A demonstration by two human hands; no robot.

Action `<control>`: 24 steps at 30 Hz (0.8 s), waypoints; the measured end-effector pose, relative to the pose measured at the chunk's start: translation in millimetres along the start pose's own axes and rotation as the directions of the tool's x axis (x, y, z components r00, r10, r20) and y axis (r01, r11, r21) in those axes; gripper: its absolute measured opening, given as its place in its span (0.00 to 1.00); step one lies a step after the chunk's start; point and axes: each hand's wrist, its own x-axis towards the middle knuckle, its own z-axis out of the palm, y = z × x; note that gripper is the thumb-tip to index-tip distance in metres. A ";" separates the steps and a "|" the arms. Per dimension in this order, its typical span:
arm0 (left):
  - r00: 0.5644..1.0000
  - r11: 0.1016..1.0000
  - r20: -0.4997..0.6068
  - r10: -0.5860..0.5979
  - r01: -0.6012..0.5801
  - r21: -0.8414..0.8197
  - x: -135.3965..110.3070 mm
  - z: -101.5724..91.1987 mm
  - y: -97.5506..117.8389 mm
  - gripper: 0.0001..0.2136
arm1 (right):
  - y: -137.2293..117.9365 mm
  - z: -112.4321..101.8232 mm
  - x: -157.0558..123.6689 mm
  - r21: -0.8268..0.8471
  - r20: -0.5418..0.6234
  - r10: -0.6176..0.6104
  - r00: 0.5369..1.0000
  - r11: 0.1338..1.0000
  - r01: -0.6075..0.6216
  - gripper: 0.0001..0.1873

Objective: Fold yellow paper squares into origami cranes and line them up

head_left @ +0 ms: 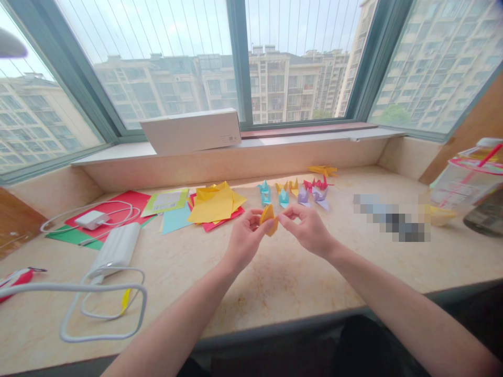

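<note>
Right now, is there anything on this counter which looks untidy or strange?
Yes: the yellow sheets lie fanned unevenly over the red paper, not squared. Also, a pixelated patch obscures something at right. No spill is visible.

Beige marbled ledge [275, 293], folded paper birds [283, 199], coloured paper sheets [214, 204], clear plastic cup [451, 186]

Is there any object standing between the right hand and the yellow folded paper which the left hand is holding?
Nothing visible does: the right hand is close beside the yellow folded paper in the left hand; whether they touch is hard to tell. The lilac paper figures are farther back.
</note>
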 end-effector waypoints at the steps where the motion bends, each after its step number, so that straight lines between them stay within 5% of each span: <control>1: 1.000 1.000 -0.023 0.021 -0.021 -0.013 0.0 0.2 -0.6 0.15 | 0.6 0.1 0.4 0.014 -0.034 0.027 0.999 1.000 -0.027 0.10; 6: 0.991 0.993 -0.070 0.114 -0.115 -0.006 0.2 0.9 -5.4 0.19 | 5.0 -0.9 2.6 0.087 -0.118 0.114 0.986 0.991 -0.104 0.13; 14: 0.997 0.983 -0.036 0.063 -0.069 -0.171 1.3 1.5 1.3 0.14 | 3.8 0.2 3.2 0.193 0.020 0.040 0.999 0.980 -0.044 0.23; 24: 0.999 0.988 0.026 -0.034 0.038 -0.153 -0.8 0.7 6.3 0.12 | 7.8 3.2 5.3 0.354 0.087 0.059 0.994 0.931 -0.087 0.18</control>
